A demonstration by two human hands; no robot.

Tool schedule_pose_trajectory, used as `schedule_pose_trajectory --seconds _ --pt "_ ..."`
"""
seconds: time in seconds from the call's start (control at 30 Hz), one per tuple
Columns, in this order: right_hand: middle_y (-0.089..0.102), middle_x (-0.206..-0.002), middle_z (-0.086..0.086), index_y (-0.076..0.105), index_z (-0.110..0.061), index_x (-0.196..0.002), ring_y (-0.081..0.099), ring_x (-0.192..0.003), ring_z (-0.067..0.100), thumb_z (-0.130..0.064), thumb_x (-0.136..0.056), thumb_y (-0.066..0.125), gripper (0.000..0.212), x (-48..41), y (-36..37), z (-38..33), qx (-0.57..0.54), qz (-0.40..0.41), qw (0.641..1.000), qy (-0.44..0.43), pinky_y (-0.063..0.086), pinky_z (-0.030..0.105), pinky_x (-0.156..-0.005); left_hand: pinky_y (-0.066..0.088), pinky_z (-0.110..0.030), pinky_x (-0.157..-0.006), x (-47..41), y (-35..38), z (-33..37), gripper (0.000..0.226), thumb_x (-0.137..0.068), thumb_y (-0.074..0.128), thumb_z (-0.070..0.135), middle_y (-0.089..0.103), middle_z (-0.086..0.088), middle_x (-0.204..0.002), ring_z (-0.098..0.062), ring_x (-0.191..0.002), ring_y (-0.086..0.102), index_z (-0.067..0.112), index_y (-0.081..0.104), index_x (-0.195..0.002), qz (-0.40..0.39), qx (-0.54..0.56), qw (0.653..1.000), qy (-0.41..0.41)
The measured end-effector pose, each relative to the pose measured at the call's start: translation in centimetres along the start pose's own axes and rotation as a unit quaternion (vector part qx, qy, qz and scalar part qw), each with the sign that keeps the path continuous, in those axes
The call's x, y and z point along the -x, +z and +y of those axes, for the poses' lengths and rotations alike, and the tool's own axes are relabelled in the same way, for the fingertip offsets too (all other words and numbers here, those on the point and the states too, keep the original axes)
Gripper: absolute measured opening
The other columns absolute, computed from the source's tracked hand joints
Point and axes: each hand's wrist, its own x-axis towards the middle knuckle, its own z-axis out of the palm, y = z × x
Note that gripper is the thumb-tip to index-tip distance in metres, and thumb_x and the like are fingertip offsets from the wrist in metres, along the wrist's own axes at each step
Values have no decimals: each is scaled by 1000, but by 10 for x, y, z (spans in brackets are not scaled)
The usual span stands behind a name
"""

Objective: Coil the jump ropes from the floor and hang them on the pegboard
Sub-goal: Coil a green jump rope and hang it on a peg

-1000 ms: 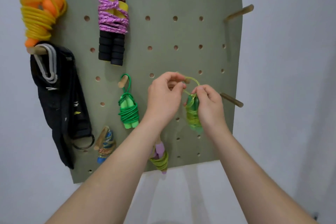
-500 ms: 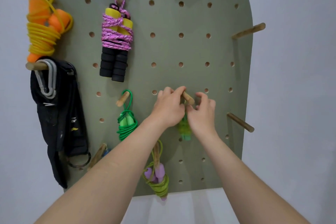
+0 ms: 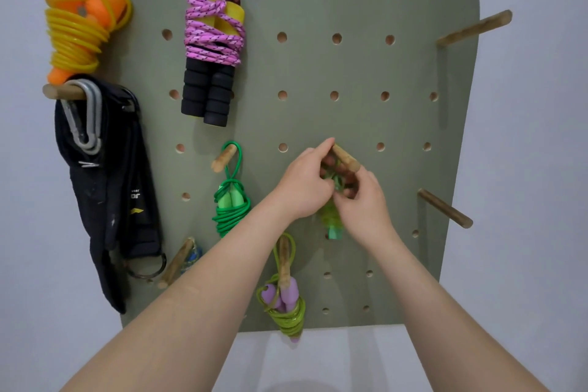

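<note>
A coiled light-green jump rope (image 3: pixel 332 219) hangs below a wooden peg (image 3: pixel 346 157) in the middle of the grey-green pegboard (image 3: pixel 350 67). Both hands meet at that peg. My left hand (image 3: pixel 305 181) pinches the rope's loop just under the peg, its fingertips touching the peg's base. My right hand (image 3: pixel 362 200) curls round the top of the coil from the right. The hands hide most of the bundle; only its lower end and a teal handle tip show.
Other coiled ropes hang on pegs: yellow with orange handles (image 3: pixel 76 19), pink with black handles (image 3: pixel 213 48), dark green (image 3: pixel 230 200), lime with purple handles (image 3: pixel 284 302). A black strap with carabiners (image 3: pixel 108 175) hangs at the left. Bare pegs (image 3: pixel 474 29) (image 3: pixel 445 207) stick out at the right.
One second ago the hands held the rope's loop open in front of the peg. The loop has since gone over the peg and the coil hangs beneath it, both hands still on it.
</note>
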Motion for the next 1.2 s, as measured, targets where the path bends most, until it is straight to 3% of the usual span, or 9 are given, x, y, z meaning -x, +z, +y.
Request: schedule_pose_trajectory --seconds 0.13,0.33,0.47,0.53,0.63,0.73,0.8,1.0,1.2 --pt "55 -87 0 56 -20 -105 55 -78 16 6 -84 56 34 7 -3 6 -137 12 986 93 53 42 -82 46 -28 -93 23 0 -4 62 -81 52 -2 61 3 -107 -16 -90 59 21 46 -138 42 47 998 -16" --pt "55 -87 0 58 -20 -104 55 -76 16 2 -84 55 30 44 -7 5 -51 42 994 82 50 35 -75 47 -23 -65 95 -3 -9 18 -91 57 14 67 8 -70 -4 -61 57 24 71 -97 86 121 988 -35" --pt "64 -75 6 63 -22 -91 58 -63 15 1 -85 55 26 82 -13 -15 -47 -38 996 72 48 29 -64 41 -28 -52 159 -9 -14 38 -92 53 37 59 -3 -51 -11 -46 47 12 66 -67 38 169 984 -45" --pt "66 -68 6 64 -22 -87 60 -56 13 5 -85 54 29 107 -14 -33 -52 -123 989 65 50 27 -63 38 -30 -51 197 -14 -18 42 -89 48 44 51 -3 -51 -10 -49 42 10 60 -67 26 161 986 -44" --pt "66 -66 7 65 -16 -85 60 -57 13 1 -87 57 19 149 -8 -63 -27 -222 973 51 52 29 -65 36 -30 -55 255 -25 -26 9 -91 51 24 46 -1 -62 -13 -57 43 23 59 -84 -24 148 987 -51" --pt "69 -73 4 67 -18 -90 65 -63 14 -10 -92 57 12 202 11 -86 42 -313 947 61 52 31 -71 38 -15 -65 323 -43 -43 40 -86 45 -4 53 11 -88 -10 -81 51 29 57 -104 -81 93 992 -39" --pt "69 -77 -2 65 -24 -92 66 -69 11 -15 -93 55 14 242 27 -98 93 -373 919 84 51 30 -71 38 -11 -71 369 -54 -55 41 -87 44 -2 54 17 -99 -3 -90 52 33 60 -102 -118 71 989 -53" --pt "64 -76 -12 65 -28 -98 61 -68 6 -24 -94 50 16 383 72 -106 156 -481 846 168 48 21 -65 39 -21 -57 513 -79 -89 17 -96 49 24 51 18 -53 -6 -53 46 29 65 -96 -228 80 952 -187" --pt "53 -63 -15 64 -24 -103 49 -58 -1 -19 -94 51 18 513 96 -102 164 -528 804 220 44 16 -64 44 -23 -83 642 -88 -123 47 -89 37 -2 56 8 -101 -9 -93 54 30 61 -113 -342 10 905 -252"
